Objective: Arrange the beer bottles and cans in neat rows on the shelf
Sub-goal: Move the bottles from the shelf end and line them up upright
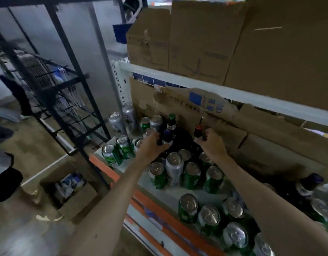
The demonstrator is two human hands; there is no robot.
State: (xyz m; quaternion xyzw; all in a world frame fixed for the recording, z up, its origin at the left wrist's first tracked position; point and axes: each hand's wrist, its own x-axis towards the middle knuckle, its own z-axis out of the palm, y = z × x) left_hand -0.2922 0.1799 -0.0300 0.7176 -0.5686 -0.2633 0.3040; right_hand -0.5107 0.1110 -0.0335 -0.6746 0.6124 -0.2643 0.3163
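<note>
One purple-capped bottle [166,138] fills left hand [151,145], one red-capped bottle [198,132] right hand [210,144].

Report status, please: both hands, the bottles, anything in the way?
Left hand grips purple-capped bottle. Right hand grips red-capped bottle. Both upright among cans on shelf. Torn cardboard flap hangs close above.

Black wire rack [66,50], brown floor [30,145], grey wall [39,30]

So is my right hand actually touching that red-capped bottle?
Touching. The head view shows the right hand with its fingers curled round the neck of the red-capped bottle, just below the cap.
</note>
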